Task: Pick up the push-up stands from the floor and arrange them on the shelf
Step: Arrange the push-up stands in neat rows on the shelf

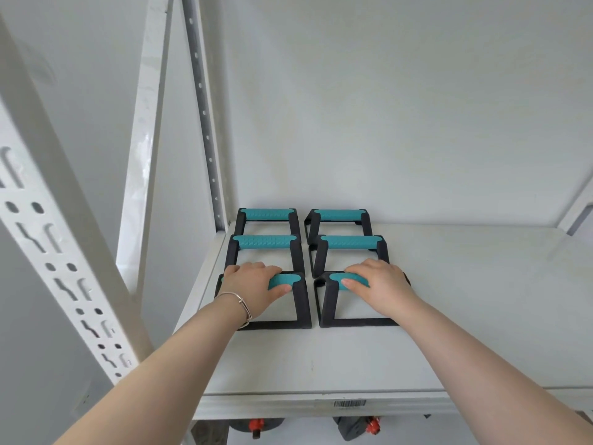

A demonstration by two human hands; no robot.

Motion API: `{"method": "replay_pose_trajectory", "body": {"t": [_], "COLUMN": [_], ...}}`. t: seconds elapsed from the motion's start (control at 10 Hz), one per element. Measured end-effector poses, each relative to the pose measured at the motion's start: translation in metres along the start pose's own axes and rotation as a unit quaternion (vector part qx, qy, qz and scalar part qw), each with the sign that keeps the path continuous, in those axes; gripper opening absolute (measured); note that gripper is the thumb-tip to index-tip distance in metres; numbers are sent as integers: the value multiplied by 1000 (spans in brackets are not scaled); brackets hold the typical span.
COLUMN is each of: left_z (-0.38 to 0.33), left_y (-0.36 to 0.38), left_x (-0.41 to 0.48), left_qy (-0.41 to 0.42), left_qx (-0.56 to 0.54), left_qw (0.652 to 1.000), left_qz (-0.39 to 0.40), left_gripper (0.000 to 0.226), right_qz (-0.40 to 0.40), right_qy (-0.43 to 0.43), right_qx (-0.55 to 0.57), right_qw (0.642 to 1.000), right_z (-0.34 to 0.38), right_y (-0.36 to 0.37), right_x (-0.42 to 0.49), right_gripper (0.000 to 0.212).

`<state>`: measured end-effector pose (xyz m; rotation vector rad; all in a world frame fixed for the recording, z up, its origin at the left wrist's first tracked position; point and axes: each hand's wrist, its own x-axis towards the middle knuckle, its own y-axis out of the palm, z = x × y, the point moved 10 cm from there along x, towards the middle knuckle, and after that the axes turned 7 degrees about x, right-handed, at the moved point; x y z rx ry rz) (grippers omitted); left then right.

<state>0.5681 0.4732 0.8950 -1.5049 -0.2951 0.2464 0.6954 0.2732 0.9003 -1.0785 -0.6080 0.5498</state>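
Several black push-up stands with teal grips stand in two columns on the white shelf (449, 316). My left hand (253, 289) is closed around the teal grip of the nearest left stand (290, 324). The nearest right stand (327, 303) has my right hand (377, 285) wrapped over its grip. Both of these stands rest flat on the shelf. Behind them sit a middle left stand (263, 243), a middle right stand (351, 243), a far left stand (266, 215) and a far right stand (338, 215), close to the back wall.
White slotted uprights of the rack (61, 252) rise at the left. A grey perforated rail (205, 123) runs up the back corner. Below the shelf's front edge with a barcode label (349, 403), dark items with red parts (256, 425) show on a lower level.
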Motion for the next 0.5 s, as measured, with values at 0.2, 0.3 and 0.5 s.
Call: {"method": "replay_pose_trajectory", "body": {"t": [0.2,0.3,0.5], "left_z": [-2,-9,-52], "left_y": [1,-2,-15], "left_x": [-8,-12,-21], "left_qy": [-19,-46,-71], "left_qx": [10,13,-19], "left_qw": [999,996,988], "left_qz": [-48,-76,-136], "left_gripper": [63,66,69], "right_qz": [-64,-100,-211], "right_qy": [11,19,22], "right_qx": [4,-9,-4], "right_qw": [998,995,977], "right_z": [5,9,6], "right_y": [-6,-10,-36], "right_x": [-13,-24,-55], "right_gripper": [42,47,48]}}
